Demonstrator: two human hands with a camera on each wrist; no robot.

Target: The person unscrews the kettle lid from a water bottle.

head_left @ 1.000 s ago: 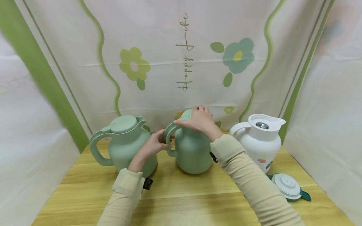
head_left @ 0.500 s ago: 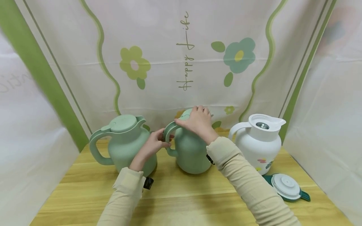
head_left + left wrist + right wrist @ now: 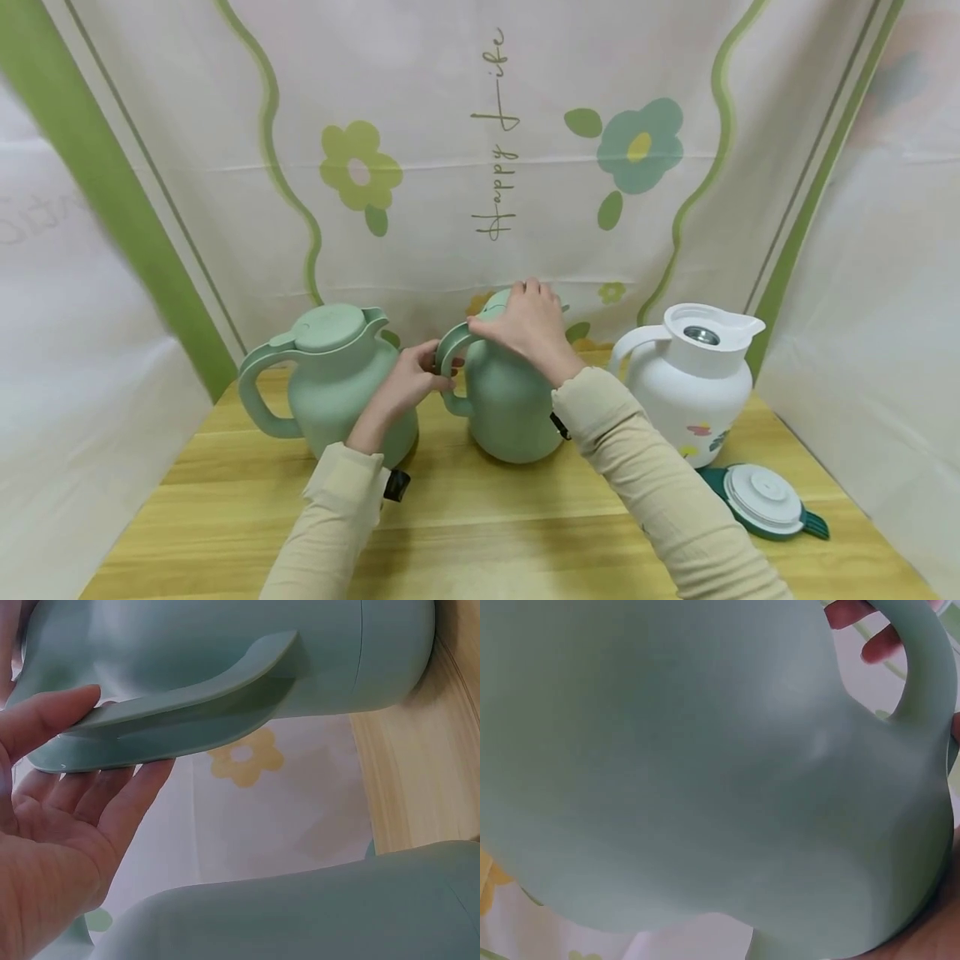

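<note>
One pale printed cloth fills the back of what I see from my head camera. Below it spreads the wooden table. Three pitchers stand on it: a green pitcher on the left with its lid on, a middle green pitcher, and a white pitcher on the right, uncovered, its metal mouth showing. Two beige sleeves reach in from the bottom edge. Near the white pitcher's base lies a loose lid, a white disc on a dark green rim. Next come my hands, both on the middle green pitcher. My left hand grips its handle, thumb on one side and fingers on the other. My right hand holds its top, fingers bent over the far side. Smallest is a black wrist piece by the left cuff.
</note>
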